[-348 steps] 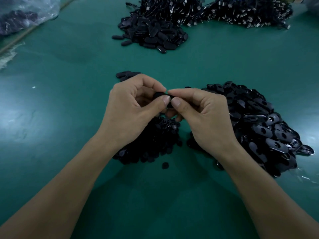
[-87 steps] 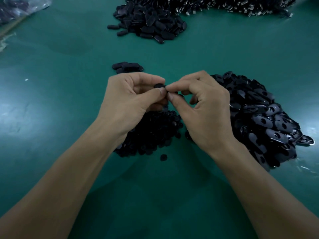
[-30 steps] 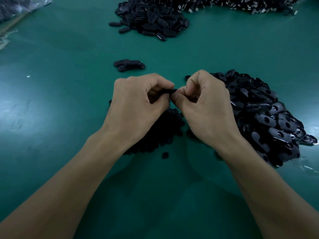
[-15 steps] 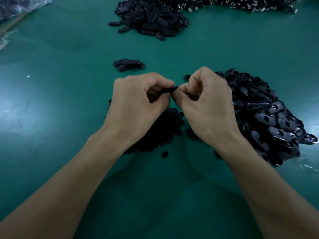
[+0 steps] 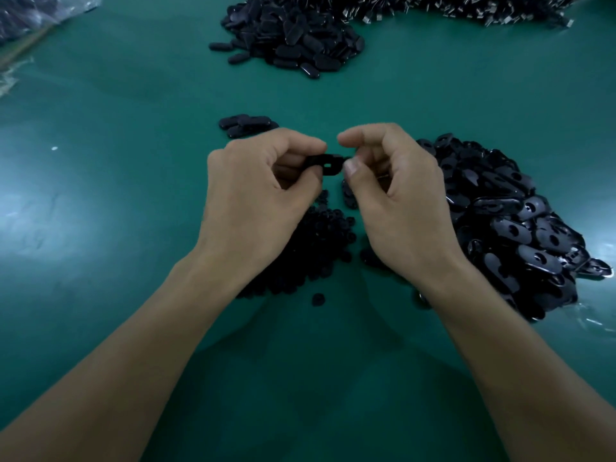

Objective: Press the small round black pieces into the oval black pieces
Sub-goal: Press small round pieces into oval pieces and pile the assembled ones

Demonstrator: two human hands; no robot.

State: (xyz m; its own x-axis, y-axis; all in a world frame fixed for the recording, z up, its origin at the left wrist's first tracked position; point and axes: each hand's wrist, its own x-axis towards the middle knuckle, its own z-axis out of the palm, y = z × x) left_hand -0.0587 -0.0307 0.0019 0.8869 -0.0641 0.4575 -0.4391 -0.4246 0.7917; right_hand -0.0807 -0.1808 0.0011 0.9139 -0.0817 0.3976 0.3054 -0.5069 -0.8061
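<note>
Well, from my end the grip reads like this: the left hand pinches one oval piece by its left end, fingers curled over it, holding it roughly level above the green table. The right hand sits at its 3 o'clock with the thumb tip against the oval's free end and the index finger curled and lifted off. Whether a round piece is caught in there I cannot tell. A pale spot shows in the oval's middle; it may be the open hole or only a glint.

My worry is the seating. A round piece pressed in tilted could jam or pop out, and I'd lose it, black on black, in the pile of small round pieces directly below at 6 o'clock. A one-ended pinch also lets the oval pivot under thumb pressure.

Outward, a stray round piece lies further toward 6, the heap of oval pieces spreads at 4 o'clock, a little cluster of ovals sits at 11 and a far heap at 12. The left hand hides much of the round pile, and the top edge cuts off the far heap.
</note>
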